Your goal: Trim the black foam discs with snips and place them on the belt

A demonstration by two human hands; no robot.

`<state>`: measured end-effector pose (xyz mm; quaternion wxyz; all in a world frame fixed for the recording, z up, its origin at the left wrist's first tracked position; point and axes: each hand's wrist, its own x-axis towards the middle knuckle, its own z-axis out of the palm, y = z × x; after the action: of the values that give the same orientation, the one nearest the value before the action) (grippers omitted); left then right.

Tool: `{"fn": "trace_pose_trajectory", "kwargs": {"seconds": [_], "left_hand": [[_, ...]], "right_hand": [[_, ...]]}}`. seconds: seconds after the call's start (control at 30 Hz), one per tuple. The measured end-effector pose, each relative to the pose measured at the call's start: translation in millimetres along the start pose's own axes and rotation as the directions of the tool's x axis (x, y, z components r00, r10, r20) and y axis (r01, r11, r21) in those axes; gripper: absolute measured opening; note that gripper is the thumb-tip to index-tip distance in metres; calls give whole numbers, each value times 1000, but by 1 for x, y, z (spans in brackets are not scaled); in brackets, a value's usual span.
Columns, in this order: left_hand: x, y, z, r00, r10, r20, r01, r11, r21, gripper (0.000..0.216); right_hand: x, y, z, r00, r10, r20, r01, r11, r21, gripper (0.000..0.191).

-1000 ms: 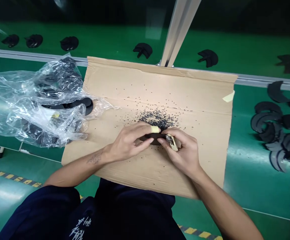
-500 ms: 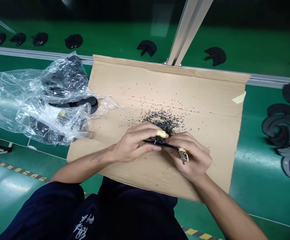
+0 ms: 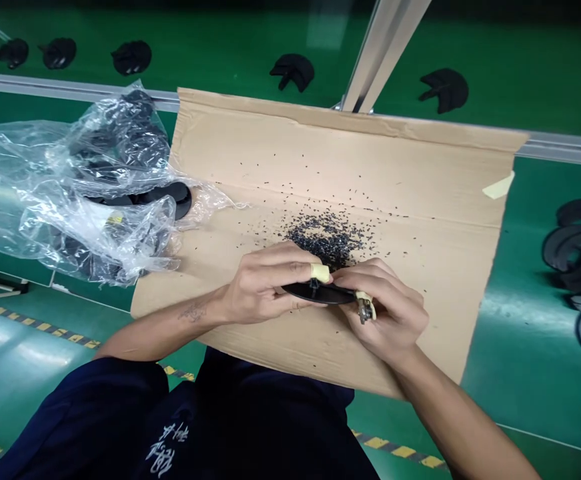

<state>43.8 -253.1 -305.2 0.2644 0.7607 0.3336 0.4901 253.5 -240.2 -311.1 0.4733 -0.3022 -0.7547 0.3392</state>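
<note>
Pinched in my left hand (image 3: 270,280) is a thin, round black plastic part (image 3: 315,293), tilted so that its face shows a little. Yellow tape wraps a fingertip of that hand. My right hand (image 3: 387,307) is closed at the part's right edge, around a small metal tool (image 3: 365,311) whose end sticks out by the taped thumb. Fingers hide the rest of the tool, so its kind is unclear. Just beyond both hands, a heap of tiny black scraps (image 3: 327,237) lies scattered on a cardboard sheet (image 3: 240,127).
A clear plastic bag (image 3: 35,173) with black parts lies at the left. Curved black parts (image 3: 570,247) are piled on the green table at the right. Behind the cardboard stands a metal post (image 3: 383,57), with several black parts (image 3: 293,70) along the green surface.
The black part has turned so more of its face shows. My hands stay close together around it. The view has shifted slightly.
</note>
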Motion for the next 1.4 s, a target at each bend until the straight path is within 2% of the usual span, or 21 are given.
{"fn": "trace_pose_trajectory", "kwargs": {"seconds": [0.3,0.63,0.93,1.17,1.4], "left_hand": [[0,-3,-4,998,-6,63,5,1000,17,25],[4,-6,-11,980,4,197,0,1000,-19,25],[0,-7,-8,989,-1,150,-3,1000,27,23],[-6,-11,0,995,75,60,-80,993,87,26],[-2,-8,-1,994,67,90,-73,995,67,22]], "right_hand": [[2,1,-2,999,3,39,-3,1000,1,19],[2,4,-3,996,2,92,-3,1000,12,20],[2,3,-2,994,44,104,-48,998,36,22],[1,-2,-2,996,68,65,-68,998,-1,17],[1,-3,-3,998,48,48,-48,999,-8,21]]}}
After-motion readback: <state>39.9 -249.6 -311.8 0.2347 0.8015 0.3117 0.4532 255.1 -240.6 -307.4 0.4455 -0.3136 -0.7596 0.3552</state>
